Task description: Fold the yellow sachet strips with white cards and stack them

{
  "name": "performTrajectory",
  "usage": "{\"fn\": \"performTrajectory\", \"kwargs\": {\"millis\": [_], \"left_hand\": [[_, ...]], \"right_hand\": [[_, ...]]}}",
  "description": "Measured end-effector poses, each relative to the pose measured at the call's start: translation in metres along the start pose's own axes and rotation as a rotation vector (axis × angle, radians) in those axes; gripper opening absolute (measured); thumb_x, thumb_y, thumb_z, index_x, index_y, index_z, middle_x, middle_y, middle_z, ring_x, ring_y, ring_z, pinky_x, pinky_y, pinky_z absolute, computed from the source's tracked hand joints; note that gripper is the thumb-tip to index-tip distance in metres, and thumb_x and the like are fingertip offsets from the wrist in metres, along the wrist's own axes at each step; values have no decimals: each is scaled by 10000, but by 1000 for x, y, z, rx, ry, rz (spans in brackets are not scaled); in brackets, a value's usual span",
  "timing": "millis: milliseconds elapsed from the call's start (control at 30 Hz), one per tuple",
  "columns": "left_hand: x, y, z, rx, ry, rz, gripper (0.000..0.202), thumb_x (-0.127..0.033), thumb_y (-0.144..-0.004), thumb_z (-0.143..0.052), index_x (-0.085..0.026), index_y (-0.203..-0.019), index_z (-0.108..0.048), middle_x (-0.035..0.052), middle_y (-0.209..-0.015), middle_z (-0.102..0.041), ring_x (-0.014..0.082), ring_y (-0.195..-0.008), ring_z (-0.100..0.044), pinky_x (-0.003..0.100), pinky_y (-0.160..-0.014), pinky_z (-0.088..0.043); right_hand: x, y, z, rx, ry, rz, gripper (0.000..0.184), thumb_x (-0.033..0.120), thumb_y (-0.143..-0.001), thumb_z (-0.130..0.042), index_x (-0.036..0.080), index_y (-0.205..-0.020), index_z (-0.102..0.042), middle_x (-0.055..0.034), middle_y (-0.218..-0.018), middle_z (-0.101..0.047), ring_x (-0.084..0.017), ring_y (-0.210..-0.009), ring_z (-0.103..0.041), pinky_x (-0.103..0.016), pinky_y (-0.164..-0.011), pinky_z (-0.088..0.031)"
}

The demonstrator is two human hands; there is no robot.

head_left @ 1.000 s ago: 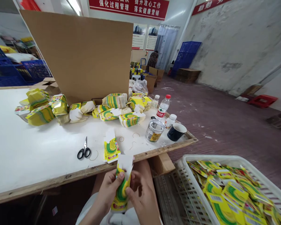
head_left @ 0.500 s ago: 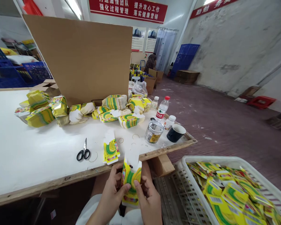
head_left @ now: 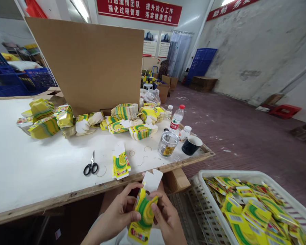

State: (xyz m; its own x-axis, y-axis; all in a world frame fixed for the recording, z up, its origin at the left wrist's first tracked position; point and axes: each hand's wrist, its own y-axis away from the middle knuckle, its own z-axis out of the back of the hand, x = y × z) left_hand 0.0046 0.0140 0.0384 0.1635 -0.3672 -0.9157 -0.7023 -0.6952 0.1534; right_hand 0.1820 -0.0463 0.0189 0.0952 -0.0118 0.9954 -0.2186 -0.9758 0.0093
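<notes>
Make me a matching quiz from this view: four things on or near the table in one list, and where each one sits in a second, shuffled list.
Things:
1. scissors
2. dark mug
3. yellow-green carton
4. white basket

Places:
A. right of the table, holding yellow packets
B. held between the left hand and the right hand
C. lying on the table, left of the lone flattened carton
D. beside the glass jar, near the table's corner

Pairs: 1-C, 2-D, 3-B, 4-A

Bright, even light from a long white ceiling strip lamp (blown out) falls on the flat white tabletop; shadows are soft and the edges bend.
</notes>
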Motion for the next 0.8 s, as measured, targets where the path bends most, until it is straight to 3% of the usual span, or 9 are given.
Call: {"fn": "performTrajectory", "kwargs": {"millis": [133, 300, 400, 467, 600, 667, 800], "left_hand": [[-1, 0, -2, 62, -47, -28, 634, -333, -820, -755, -262, -1365, -438, 61, -929, -718, 240, -903, -685, 316, -779, -488], [2, -1, -7, 105, -9, -39, 464, -373, -787, -782, -242, -1149, -524, 34, -883, -686, 188, -790, -667, 246, -674, -452], [2, -1, -9, 50, -6, -40, 652, -368, -778, -792, -279, -1310, -424, 44, -915, -695, 207, -830, -677, 260, -697, -465], [1, -1, -10, 42, -32, -32, 815, -358, -788, -785, -295, -1443, -304, 70, -966, -712, 231, -888, -680, 288, -738, -482], [2, -3, -7, 21, -80, -79, 607, -347, -802, -768, -252, -1337, -497, 109, -1069, -715, 268, -988, -665, 325, -822, -492], [3, -6, -6, -46, -102, -115, 541, -330, -815, -755, -242, -1301, -535, 107, -1076, -719, 266, -993, -665, 328, -851, -488], [5, -7, -7, -91, -169, -121, 552, -312, -849, -715, -225, -1351, -505, 117, -1073, -726, 261, -964, -668, 335, -855, -497]], "right_hand": [[6, -2, 4, 24, 55, 10, 384, 577, -873, -603, 208, -874, -711, -10, -662, -627, -148, -522, -539, -224, -474, -430], [9, -7, 6, 11, 197, 197, 359, 488, -925, -568, 211, -767, -732, -59, -750, -695, -223, -742, -661, -281, -695, -516], [5, -7, 6, -63, 128, 198, 247, 436, -924, -599, 232, -993, -720, -76, -896, -735, -237, -833, -694, -301, -748, -546], [2, -7, 8, -104, 77, 190, 317, 423, -925, -609, 248, -1185, -660, -95, -1017, -737, -245, -905, -703, -315, -774, -564], [3, -7, 13, -80, 154, 293, 339, 500, -918, -588, 257, -1089, -750, -104, -1051, -714, -267, -998, -675, -343, -848, -557], [5, -8, 15, -33, 197, 307, 407, 553, -913, -559, 251, -1088, -768, -106, -1022, -701, -272, -980, -665, -345, -826, -555], [3, -9, 9, 12, 227, 110, 423, 447, -873, -653, 210, -1223, -681, -51, -804, -717, -205, -685, -654, -267, -595, -520]]}}
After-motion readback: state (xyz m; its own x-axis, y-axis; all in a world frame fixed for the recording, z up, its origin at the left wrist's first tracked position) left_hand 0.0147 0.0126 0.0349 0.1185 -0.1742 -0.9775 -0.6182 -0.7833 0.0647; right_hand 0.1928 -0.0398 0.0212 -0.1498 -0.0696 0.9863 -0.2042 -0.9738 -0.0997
